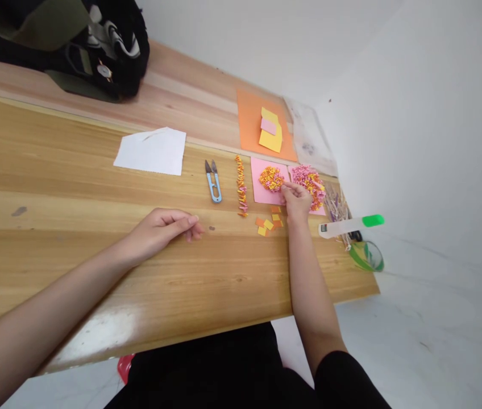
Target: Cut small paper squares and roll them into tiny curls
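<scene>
My right hand [296,200] reaches to the right edge of a pile of small orange and yellow paper pieces [270,178] on a pink paper square [260,194]. Its thumb and fingers are pinched together; whatever is between them is too small to make out. My left hand [167,226] hovers over or rests on the table, fingers curled together under the thumb, with nothing visible in them. Between the hands runs a row of small twisted orange and pink pieces [241,184]. Blue thread snips [214,183] lie left of that row. Several cut orange and yellow paper rectangles [267,225] are near my right wrist.
White paper [153,150] and a dark bag [125,74] are at the left. Behind lies orange paper [247,122] with yellow and pink notes. A pink and orange pile [309,177], dried stems [338,204], a green-capped white tube [347,227] and a green-rimmed cup [366,257] stand right.
</scene>
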The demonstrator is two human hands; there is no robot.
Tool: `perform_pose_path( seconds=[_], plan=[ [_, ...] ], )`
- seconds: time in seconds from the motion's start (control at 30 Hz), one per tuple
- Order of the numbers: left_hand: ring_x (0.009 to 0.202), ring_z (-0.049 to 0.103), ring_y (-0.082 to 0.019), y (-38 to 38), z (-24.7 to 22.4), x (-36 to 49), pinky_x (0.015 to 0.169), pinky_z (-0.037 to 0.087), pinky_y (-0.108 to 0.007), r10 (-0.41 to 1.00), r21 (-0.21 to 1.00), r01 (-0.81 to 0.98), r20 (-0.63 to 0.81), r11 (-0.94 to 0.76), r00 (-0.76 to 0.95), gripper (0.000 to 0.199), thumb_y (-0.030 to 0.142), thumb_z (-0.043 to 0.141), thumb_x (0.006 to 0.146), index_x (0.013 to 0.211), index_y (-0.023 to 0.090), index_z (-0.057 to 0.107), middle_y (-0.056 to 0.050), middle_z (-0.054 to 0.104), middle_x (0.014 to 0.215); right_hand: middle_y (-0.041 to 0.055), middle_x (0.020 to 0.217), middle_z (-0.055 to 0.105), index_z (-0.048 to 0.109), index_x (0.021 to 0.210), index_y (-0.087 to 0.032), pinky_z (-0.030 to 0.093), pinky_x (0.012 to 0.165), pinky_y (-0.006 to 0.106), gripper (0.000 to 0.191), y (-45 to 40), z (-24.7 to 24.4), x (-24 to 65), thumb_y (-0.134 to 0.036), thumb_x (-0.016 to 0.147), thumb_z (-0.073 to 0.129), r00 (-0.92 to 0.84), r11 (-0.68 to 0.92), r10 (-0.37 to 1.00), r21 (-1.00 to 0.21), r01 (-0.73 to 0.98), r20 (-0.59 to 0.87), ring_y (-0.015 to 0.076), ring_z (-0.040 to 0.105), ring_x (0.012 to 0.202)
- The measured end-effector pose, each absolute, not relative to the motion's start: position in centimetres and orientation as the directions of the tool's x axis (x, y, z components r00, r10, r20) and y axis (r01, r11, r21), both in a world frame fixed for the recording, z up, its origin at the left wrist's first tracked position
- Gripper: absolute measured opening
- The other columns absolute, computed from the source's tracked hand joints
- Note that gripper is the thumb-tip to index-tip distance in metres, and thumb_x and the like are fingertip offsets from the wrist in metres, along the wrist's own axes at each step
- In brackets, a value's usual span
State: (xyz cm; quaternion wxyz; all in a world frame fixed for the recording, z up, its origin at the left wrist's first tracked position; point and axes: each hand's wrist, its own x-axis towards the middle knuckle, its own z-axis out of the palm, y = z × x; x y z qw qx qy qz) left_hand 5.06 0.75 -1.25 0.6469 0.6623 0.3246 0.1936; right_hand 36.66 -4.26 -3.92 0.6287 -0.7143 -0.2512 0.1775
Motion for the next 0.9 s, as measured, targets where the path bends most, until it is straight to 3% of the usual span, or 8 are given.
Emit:
perform_pose_path(
  seconds=[0.23, 0.4, 0.63, 0.9],
  plan=[
    [0.059, 0.06, -0.014, 0.7, -1.2, 5.0, 0.063, 0.052, -0.027, 0.682, 0.98, 0.196, -0.161, 0.026, 0.713, 0.032, 0.042, 0.058, 0.08, 0.069, 0.017, 0.072, -0.004, 0.072, 0.068, -0.0042, 0.055, 0.056, 0.067, 0.076, -0.016, 0.042, 0.052, 0.026, 0.02, -4.1, -4.9, 37.5, -0.031, 0.064, 0.072, 0.787, -0.069, 0.607, -0.978, 0.197, 0.116, 0.0117, 0.051, 0.051],
    [0.059, 0.059, -0.013, 0.7, -1.3, 5.1, 0.063, 0.052, -0.026, 0.678, 0.983, 0.181, -0.143, 0.016, 0.721, 0.03, 0.04, 0.057, 0.081, 0.069, 0.017, 0.072, -0.003, 0.071, 0.068, -0.0032, 0.056, 0.058, 0.067, 0.075, -0.016, 0.045, 0.055, 0.027, 0.017, -4.0, -5.1, 37.5, -0.028, 0.064, 0.072, 0.787, -0.044, 0.6, -0.976, 0.212, 0.144, 0.013, 0.054, 0.055],
    [0.058, 0.059, -0.013, 0.7, -1.2, 5.1, 0.063, 0.052, -0.026, 0.679, 0.983, 0.185, -0.144, 0.011, 0.72, 0.03, 0.04, 0.057, 0.081, 0.069, 0.017, 0.072, -0.003, 0.071, 0.067, -0.0039, 0.055, 0.058, 0.067, 0.074, -0.015, 0.045, 0.056, 0.027, 0.015, -4.0, -4.7, 37.1, -0.025, 0.063, 0.071, 0.799, -0.041, 0.586, -0.979, 0.199, 0.138, 0.0123, 0.054, 0.054],
    [0.059, 0.06, -0.014, 0.7, -1.3, 5.1, 0.063, 0.052, -0.026, 0.673, 0.985, 0.174, -0.127, -0.003, 0.728, 0.031, 0.043, 0.058, 0.081, 0.07, 0.017, 0.073, -0.003, 0.072, 0.07, -0.0083, 0.047, 0.048, 0.061, 0.072, -0.017, 0.034, 0.042, 0.021, 0.009, -4.2, -3.3, 36.2, -0.026, 0.072, 0.064, 0.862, 0.009, 0.497, -0.993, 0.116, 0.105, 0.008, 0.041, 0.041]
  ],
)
